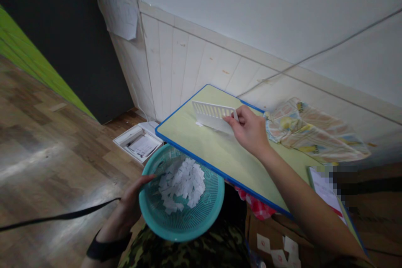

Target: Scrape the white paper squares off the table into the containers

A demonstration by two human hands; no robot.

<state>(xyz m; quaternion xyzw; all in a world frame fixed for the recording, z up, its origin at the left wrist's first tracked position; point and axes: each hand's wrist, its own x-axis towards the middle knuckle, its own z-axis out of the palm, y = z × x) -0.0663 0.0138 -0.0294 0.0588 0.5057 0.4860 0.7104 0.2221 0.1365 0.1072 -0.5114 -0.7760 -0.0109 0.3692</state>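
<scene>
My left hand [132,201] grips the near-left rim of a teal plastic basket [201,222], held just below the table's edge. A heap of small white paper pieces [182,184] lies inside it. My right hand [249,130] is closed on a white slotted plastic piece [211,116] that stands on edge on the pale green table top [204,146] with a blue border. A few white scraps lie by the piece's far-left end.
A patterned cloth [310,127] is bunched at the table's back right against the white panelled wall. A clipboard with papers [326,190] lies at the right. A white open box [140,142] sits on the wooden floor. Cardboard with white scraps [276,247] is below the table.
</scene>
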